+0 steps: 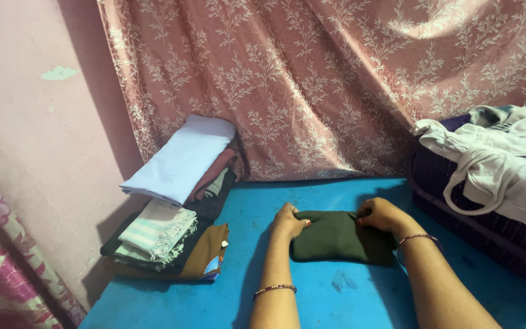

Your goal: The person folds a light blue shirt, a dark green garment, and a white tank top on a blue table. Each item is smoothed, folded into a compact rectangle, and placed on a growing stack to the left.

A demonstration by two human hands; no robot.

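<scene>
Now both forearms reach forward, the left hand (pixel 288 220) and right hand (pixel 380 214) pinching the far corners of a folded green cloth (pixel 339 239) lying flat between them. Right of the hands, a dark basket (pixel 452 207) holds white clothes (pixel 494 161); left, folded stacks (pixel 175 201).

Folded cloth (pixel 341 245) on table (pixel 348 298); clothes stack (pixel 175 201) left, laundry heap (pixel 500 164) right, curtain (pixel 324 85) behind.

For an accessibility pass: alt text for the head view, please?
Two bare hands, left hand and right hand, press the far corners of a folded dark green cloth on a blue table. Folded clothes are stacked left; white laundry is heaped right.
</scene>
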